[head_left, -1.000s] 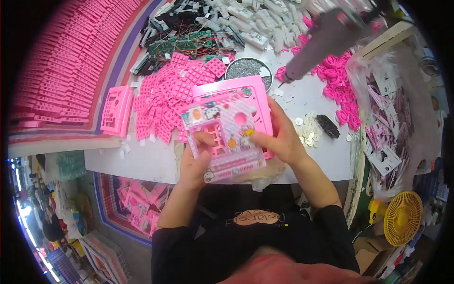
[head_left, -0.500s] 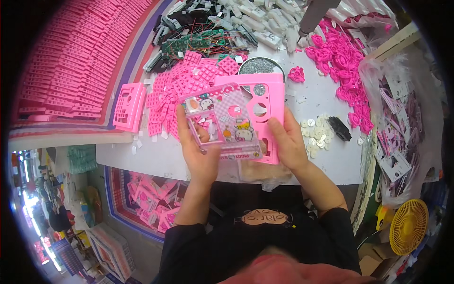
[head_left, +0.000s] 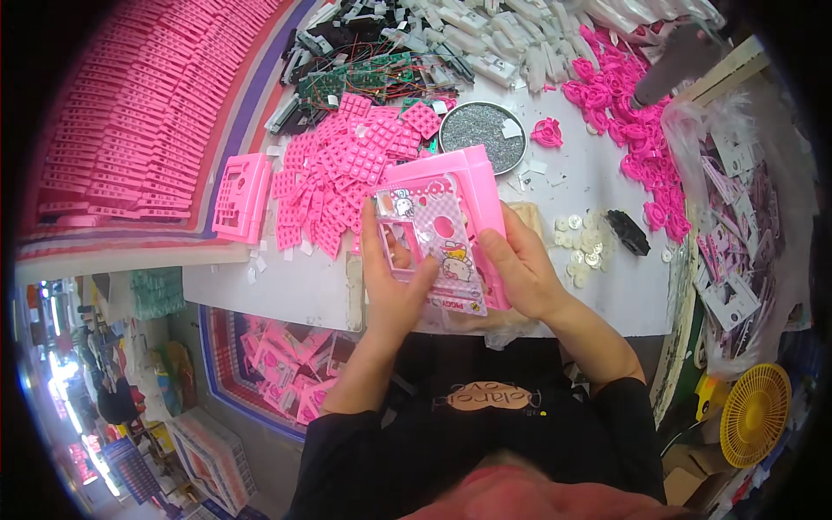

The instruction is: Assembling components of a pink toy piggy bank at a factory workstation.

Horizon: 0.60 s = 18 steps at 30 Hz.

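My left hand (head_left: 392, 290) is closed on a see-through plastic panel (head_left: 451, 227) printed with cartoon figures and a checked pattern. Fingertips show through the rectangular opening in it. A pink plastic housing (head_left: 477, 173) is in my right hand (head_left: 527, 276), with the thumb on its face and the fingers hidden behind. The panel lies over the housing's left part and covers most of its cutouts. Both pieces are held above the near middle of the white table. Just beyond them stands a round tin (head_left: 483, 130) of small metal screws.
Pink keypads (head_left: 334, 165) are heaped left of the tin, beside a pink housing (head_left: 240, 198). Circuit boards (head_left: 368, 76) with wires lie behind. Stacked pink housings (head_left: 139, 113) fill the left. White discs (head_left: 582, 247) and pink parts (head_left: 620, 108) lie right, under a dark hanging tool (head_left: 680, 65).
The panel and housing have come together, the panel shifting right and the housing left and slightly down. The hanging tool has swung to the right, and the tin is now uncovered.
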Available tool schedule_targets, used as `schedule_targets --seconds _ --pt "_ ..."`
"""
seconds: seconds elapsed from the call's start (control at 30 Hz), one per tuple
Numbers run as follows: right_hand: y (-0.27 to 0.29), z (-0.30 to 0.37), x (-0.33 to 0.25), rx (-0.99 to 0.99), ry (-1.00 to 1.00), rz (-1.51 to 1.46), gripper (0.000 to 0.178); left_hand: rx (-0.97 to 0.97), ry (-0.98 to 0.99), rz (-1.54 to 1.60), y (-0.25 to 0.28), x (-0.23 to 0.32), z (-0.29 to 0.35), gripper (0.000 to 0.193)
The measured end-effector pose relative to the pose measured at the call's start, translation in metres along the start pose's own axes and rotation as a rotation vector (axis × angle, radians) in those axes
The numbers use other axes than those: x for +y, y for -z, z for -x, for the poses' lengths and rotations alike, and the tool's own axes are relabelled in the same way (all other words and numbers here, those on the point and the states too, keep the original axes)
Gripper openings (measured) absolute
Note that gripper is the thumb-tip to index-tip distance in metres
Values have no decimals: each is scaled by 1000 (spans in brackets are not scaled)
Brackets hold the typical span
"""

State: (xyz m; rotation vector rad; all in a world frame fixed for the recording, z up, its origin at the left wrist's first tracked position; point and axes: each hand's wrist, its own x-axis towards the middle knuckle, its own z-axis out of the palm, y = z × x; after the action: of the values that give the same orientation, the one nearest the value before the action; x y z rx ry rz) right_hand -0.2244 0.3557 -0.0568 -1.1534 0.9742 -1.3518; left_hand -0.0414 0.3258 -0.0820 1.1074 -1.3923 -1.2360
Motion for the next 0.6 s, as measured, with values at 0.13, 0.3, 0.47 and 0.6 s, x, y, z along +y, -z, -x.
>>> schedule_targets --seconds 0.13,0.3,0.47,0.6 --pt "4 1 -2 -32 25 165 49 -3 8 -120 8 -16 6 106" --pt "11 -4 -14 -112 -19 294 53 -4 43 -40 3 -21 6 106" --pt "11 -1 -7 -223 -58 -12 66 6 -97 -134 -9 -28 13 105" --pt "20 0 4 -209 -142 -179 75 -75 -85 -99 -12 -15 8 90"
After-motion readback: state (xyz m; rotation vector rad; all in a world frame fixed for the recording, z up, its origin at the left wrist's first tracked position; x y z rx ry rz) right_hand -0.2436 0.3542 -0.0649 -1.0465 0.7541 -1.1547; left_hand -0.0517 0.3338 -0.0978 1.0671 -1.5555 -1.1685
